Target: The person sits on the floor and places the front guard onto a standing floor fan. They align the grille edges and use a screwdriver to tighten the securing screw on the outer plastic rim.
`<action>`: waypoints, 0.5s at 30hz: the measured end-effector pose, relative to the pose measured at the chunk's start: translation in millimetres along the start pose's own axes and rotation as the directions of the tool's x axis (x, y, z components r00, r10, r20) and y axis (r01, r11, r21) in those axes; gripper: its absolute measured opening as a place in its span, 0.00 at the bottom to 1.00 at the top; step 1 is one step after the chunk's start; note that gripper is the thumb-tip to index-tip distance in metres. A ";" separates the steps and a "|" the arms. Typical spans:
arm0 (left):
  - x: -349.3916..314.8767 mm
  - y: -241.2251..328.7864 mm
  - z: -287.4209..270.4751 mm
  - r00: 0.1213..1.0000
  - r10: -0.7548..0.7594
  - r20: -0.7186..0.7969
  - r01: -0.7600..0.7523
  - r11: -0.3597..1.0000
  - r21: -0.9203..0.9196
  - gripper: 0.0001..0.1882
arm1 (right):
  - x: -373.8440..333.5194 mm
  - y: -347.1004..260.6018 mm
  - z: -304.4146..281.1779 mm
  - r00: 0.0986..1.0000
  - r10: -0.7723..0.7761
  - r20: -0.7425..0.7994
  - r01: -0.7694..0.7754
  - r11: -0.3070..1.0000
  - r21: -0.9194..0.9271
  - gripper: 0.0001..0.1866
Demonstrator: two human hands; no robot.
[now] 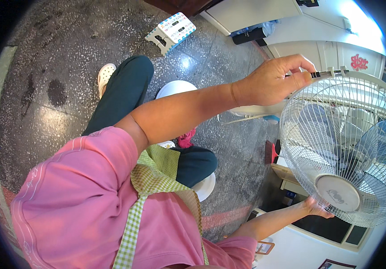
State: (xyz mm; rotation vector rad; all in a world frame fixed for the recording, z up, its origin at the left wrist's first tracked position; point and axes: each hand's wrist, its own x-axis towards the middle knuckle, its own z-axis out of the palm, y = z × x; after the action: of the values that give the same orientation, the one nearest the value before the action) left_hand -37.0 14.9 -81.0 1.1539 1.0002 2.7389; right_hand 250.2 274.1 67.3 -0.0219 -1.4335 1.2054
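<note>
An electric fan (337,192) with a round white wire guard fills the right side, its pale bluish blades showing through the wires. My left hand (279,77) reaches across to the guard's upper rim. Its thumb and index finger pinch a slim black and silver piece (320,74) beside a rim clip; what kind of piece it is, I cannot make out. At the lower rim, my right hand (319,208) grips the fan guard, with part of its fingers hidden behind the wires.
A white folding step stool (180,30) stands on the speckled floor. Round white seats (175,88) show beside my legs. A red brush (271,152) is left of the fan. A black cylinder (249,36) lies by a white cabinet (246,13).
</note>
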 end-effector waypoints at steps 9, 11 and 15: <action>-3.4 -4.1 -0.7 0.979 -0.200 0.029 0.202 0.970 -0.135 0.15 | -5.3 0.8 -1.5 0.998 0.003 -0.058 -0.003 1.000 -0.001 0.46; -2.7 -2.2 -0.2 0.988 -0.156 -0.010 0.154 0.984 -0.087 0.13 | -6.7 -0.2 -2.2 0.998 0.002 -0.064 -0.001 1.000 0.011 0.46; 2.4 -12.4 4.3 0.978 0.152 -0.146 -0.152 0.988 0.012 0.11 | -11.5 0.6 6.0 0.995 0.025 -0.097 -0.022 0.999 0.029 0.46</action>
State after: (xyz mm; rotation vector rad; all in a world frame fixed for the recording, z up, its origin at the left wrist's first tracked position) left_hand -38.8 27.7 -84.2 1.0861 0.9649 2.9812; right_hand 248.9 263.4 60.1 -0.0771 -1.3344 1.2271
